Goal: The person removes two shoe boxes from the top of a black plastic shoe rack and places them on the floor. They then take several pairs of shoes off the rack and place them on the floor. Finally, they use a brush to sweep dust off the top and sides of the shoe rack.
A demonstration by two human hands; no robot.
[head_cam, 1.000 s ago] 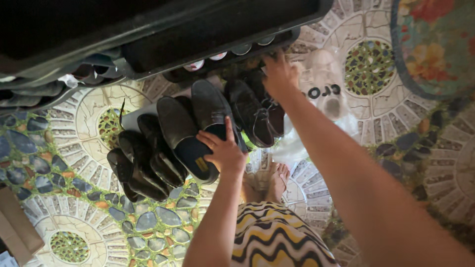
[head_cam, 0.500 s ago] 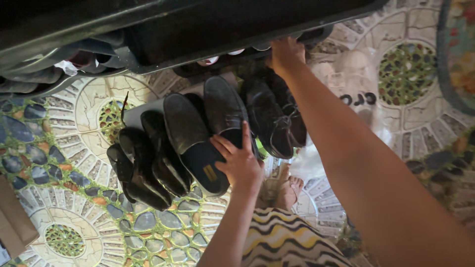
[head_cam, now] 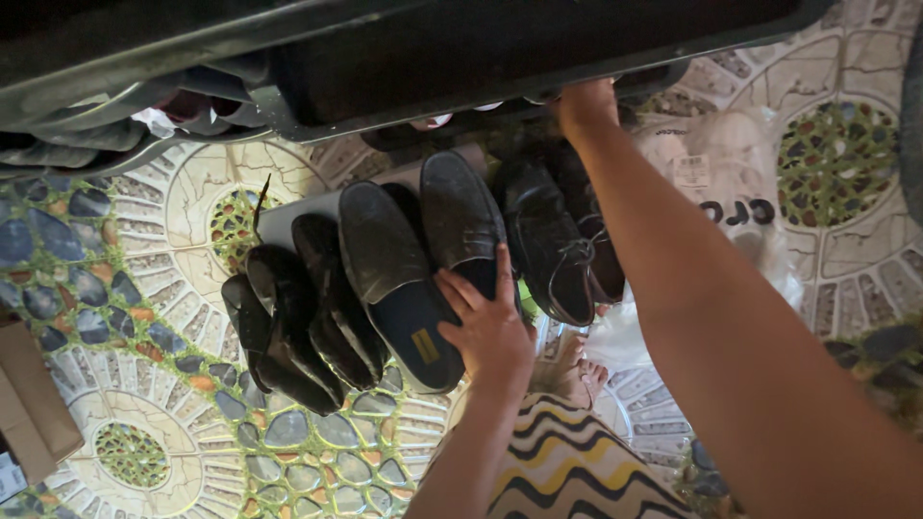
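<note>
Shoes crowd a low shelf seen from directly above, toes pointing away from the viewer, heels hanging toward the person's bare feet (head_cam: pixel 577 370). Left hand (head_cam: pixel 488 322) lies flat with fingers spread over the heel end of a dark slip-on shoe (head_cam: pixel 461 221), seemingly pressing it in place; the hand rests on it without closing around it. Just beside it sits its apparent partner, a slip-on (head_cam: pixel 396 284) showing a navy insole with a small yellow tag. Both look like scuffed, dusty leather with rounded toes. Right hand (head_cam: pixel 585 101) reaches far forward along an outstretched arm to the upper tier of the black shoe rack (head_cam: pixel 385 58); its fingers disappear under the rack's edge, so whether they grip anything cannot be told. Below that arm lie dark lace-up shoes (head_cam: pixel 553 245), creased, with thin laces. Further left, several glossy black shoes (head_cam: pixel 288 322) lean overlapping one another, packed tight as if to save space. A crumpled translucent plastic bag (head_cam: pixel 731 183) lies on the floor to the right. Tiled floor (head_cam: pixel 144 288) shows circular mosaic patterns of pebble shapes in blue, green and cream. A zigzag-patterned garment (head_cam: pixel 567 461) in yellow, black and white covers the person's lap.
</note>
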